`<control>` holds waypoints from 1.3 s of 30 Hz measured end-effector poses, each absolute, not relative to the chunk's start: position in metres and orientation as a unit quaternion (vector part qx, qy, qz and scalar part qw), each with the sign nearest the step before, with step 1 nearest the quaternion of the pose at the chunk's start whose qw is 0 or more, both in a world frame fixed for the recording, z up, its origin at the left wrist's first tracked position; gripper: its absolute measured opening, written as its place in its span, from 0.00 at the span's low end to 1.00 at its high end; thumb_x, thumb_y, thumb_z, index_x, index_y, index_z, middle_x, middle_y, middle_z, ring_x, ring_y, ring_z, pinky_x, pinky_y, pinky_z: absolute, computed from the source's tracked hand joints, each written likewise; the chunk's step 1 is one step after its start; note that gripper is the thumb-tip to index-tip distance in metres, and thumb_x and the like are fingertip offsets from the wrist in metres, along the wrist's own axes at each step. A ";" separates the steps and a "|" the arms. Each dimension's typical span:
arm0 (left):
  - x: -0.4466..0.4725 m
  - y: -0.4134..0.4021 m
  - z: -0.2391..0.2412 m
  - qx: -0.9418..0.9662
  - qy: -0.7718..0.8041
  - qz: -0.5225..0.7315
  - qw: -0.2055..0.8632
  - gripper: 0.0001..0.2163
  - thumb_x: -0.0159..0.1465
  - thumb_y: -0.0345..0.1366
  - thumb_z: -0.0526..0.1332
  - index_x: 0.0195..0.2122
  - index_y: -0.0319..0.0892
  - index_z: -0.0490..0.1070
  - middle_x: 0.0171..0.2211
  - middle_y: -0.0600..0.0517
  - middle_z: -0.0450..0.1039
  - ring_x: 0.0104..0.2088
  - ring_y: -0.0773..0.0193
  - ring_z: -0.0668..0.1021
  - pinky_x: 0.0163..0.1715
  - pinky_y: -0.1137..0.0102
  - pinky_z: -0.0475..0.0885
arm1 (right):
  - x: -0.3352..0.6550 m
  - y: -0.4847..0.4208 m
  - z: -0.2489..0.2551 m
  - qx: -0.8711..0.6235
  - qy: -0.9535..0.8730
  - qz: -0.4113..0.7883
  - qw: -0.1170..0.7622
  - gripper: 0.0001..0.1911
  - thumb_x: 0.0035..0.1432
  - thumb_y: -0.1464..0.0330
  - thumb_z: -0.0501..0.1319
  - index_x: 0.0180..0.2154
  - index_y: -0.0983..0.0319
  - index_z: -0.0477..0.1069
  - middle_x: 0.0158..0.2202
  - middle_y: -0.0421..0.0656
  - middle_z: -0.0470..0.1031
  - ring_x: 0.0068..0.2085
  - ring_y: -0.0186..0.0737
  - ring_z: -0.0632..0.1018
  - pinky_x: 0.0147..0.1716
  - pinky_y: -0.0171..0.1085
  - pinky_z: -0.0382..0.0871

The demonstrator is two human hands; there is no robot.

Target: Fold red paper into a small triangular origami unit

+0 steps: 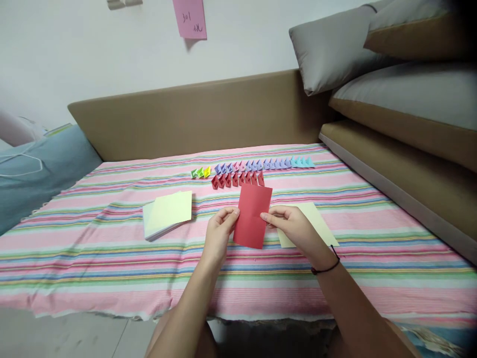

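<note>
A folded red paper sheet (252,215) is held upright above the striped bedcover (112,258). My left hand (219,229) pinches its left edge and my right hand (290,226) pinches its right edge, both with fingers closed on the paper. Under my right hand lies a single pale yellow sheet (316,219). To the left of my hands sits a stack of pale yellow paper (167,214). Beyond the red sheet stand rows of small folded paper pieces: red ones (236,179), green and yellow ones (201,172), purple and pink ones (249,165), and light blue ones (301,161).
A brown padded headboard (186,119) runs behind the bed. Grey and brown cushions (391,74) are piled at the right. A blue pillow (37,169) with a white cable lies at the left. A pink note (190,17) hangs on the wall.
</note>
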State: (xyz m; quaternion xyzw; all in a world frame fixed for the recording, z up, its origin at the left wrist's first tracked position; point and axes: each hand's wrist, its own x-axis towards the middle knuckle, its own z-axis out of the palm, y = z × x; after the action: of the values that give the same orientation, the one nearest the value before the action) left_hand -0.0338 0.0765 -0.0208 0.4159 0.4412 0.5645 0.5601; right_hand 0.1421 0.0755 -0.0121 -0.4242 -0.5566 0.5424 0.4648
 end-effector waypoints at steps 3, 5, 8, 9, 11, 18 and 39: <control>-0.031 0.076 -0.020 0.461 0.456 0.584 0.488 0.11 0.54 0.39 0.67 0.36 0.40 0.73 0.34 0.52 0.75 0.34 0.67 0.75 0.36 0.74 0.69 | 0.142 0.076 -0.014 -0.439 -0.570 0.511 0.471 0.15 0.49 0.58 0.65 0.23 0.62 0.71 0.24 0.40 0.73 0.28 0.36 0.73 0.30 0.35 0.66; -0.027 0.074 -0.018 0.504 0.454 0.573 0.460 0.12 0.56 0.39 0.65 0.40 0.40 0.73 0.39 0.49 0.76 0.40 0.63 0.76 0.42 0.71 0.69 | 0.141 0.076 -0.016 -0.446 -0.571 0.496 0.479 0.16 0.47 0.57 0.67 0.22 0.62 0.69 0.22 0.39 0.71 0.26 0.35 0.71 0.27 0.35 0.64; -0.018 0.067 -0.013 0.528 0.418 0.526 0.519 0.15 0.57 0.40 0.64 0.44 0.39 0.72 0.42 0.47 0.76 0.45 0.59 0.76 0.46 0.68 0.69 | 0.140 0.077 -0.019 -0.443 -0.563 0.496 0.491 0.18 0.43 0.56 0.69 0.20 0.62 0.67 0.20 0.37 0.69 0.24 0.34 0.68 0.25 0.34 0.61; -0.015 0.065 -0.012 0.529 0.403 0.508 0.548 0.17 0.57 0.40 0.65 0.45 0.39 0.71 0.44 0.46 0.76 0.46 0.58 0.76 0.46 0.68 0.69 | 0.139 0.077 -0.020 -0.440 -0.560 0.499 0.494 0.18 0.43 0.56 0.69 0.20 0.62 0.67 0.20 0.37 0.68 0.24 0.33 0.68 0.25 0.34 0.61; -0.011 0.061 -0.012 0.523 0.391 0.473 0.591 0.18 0.55 0.40 0.66 0.46 0.38 0.71 0.45 0.45 0.76 0.46 0.56 0.77 0.45 0.67 0.70 | 0.139 0.077 -0.019 -0.437 -0.555 0.504 0.497 0.19 0.41 0.56 0.70 0.20 0.62 0.67 0.19 0.37 0.67 0.23 0.32 0.67 0.24 0.33 0.60; -0.019 0.065 -0.019 0.363 0.397 0.514 0.668 0.16 0.57 0.38 0.64 0.45 0.36 0.73 0.42 0.44 0.78 0.42 0.53 0.79 0.44 0.62 0.72 | 0.154 0.079 -0.019 -0.455 -0.534 0.477 0.529 0.17 0.47 0.55 0.67 0.25 0.61 0.70 0.24 0.39 0.73 0.28 0.37 0.73 0.27 0.35 0.66; -0.027 0.072 -0.018 0.558 0.469 0.497 0.470 0.13 0.58 0.46 0.63 0.32 0.40 0.70 0.28 0.52 0.71 0.31 0.65 0.74 0.33 0.70 0.67 | 0.144 0.066 -0.005 -0.357 -0.606 0.272 0.657 0.04 0.58 0.71 0.60 0.36 0.57 0.72 0.40 0.41 0.79 0.46 0.42 0.77 0.48 0.43 0.70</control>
State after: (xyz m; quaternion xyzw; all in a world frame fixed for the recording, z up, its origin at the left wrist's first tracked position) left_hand -0.0267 0.0717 -0.0184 0.5577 0.4695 0.4972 0.4705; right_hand 0.1436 0.0659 -0.0049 -0.3566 -0.6061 0.2725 0.6567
